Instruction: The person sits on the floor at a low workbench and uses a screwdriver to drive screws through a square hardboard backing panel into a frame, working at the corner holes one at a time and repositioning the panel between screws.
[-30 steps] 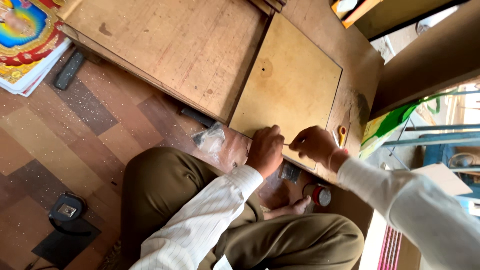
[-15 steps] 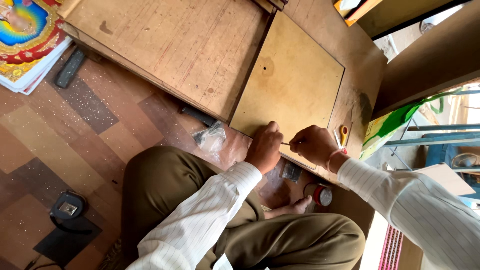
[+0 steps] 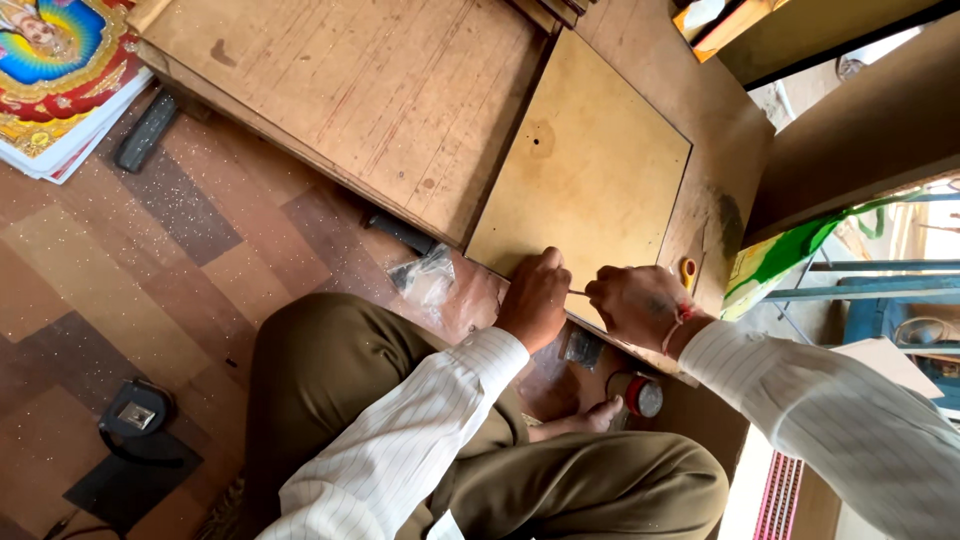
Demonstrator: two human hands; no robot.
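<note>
Hands at near edge of thin plywood panel (image 3: 585,180): left hand (image 3: 535,300) curled, pressing the edge; right hand (image 3: 635,305) pinched on thin pencil-like tool (image 3: 578,292). Risk: panel shifts under loose pressure, line or point lands off

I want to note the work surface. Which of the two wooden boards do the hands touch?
The smaller, smooth yellowish board; both hands, left and right, rest at its near edge. The larger scratched board lies untouched.

panel (image 3: 590,190): tan | sleeves (image 3: 400,450): white (thin stripes) | trousers (image 3: 330,370): olive | floor (image 3: 120,290): brown patchwork
</note>
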